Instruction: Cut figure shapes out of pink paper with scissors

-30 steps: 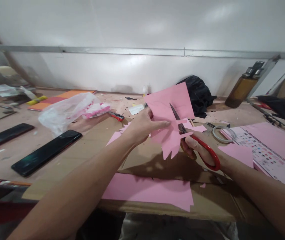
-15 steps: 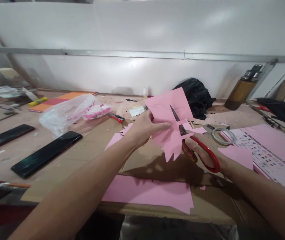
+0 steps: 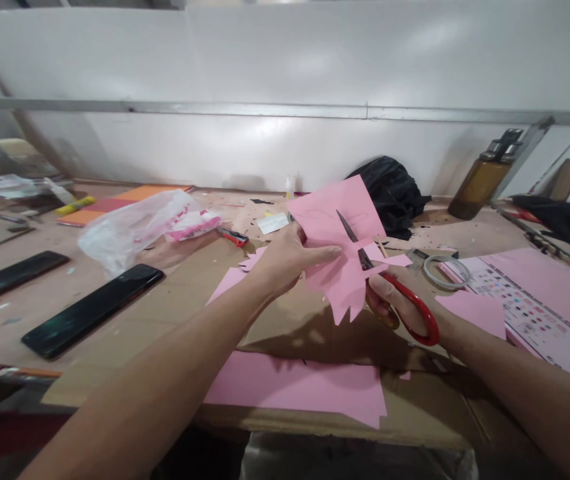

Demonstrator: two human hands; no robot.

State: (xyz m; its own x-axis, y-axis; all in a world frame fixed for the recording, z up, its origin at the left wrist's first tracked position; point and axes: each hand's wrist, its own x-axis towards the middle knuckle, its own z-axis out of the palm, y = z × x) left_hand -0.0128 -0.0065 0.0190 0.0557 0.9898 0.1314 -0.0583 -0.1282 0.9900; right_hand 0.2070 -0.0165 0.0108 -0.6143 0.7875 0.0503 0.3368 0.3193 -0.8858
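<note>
My left hand (image 3: 292, 257) pinches a sheet of pink paper (image 3: 335, 210) by its left side, thumb on the near face and the other fingers behind. The paper is held up above a cardboard sheet (image 3: 289, 327), and its lower edge is cut into pointed shapes. In my right hand (image 3: 395, 300) are scissors (image 3: 422, 313) with red handles. Their blades straddle the paper's right part, one blade lying over the face. A narrow pink strip hangs out to the right by the blades. Another pink sheet (image 3: 299, 383) lies on the cardboard below.
Two dark phones (image 3: 95, 307) lie at left, near a clear plastic bag (image 3: 125, 230) and a red cutter (image 3: 235, 236). At right are a tape roll (image 3: 447, 272), a printed pink pad (image 3: 529, 307) and an amber bottle (image 3: 477, 187). Behind the paper sits black cloth (image 3: 397, 193).
The paper and scissors have shifted very slightly, and the paper's pointed lower edge has turned a little to the right. Both hands keep their grips.
</note>
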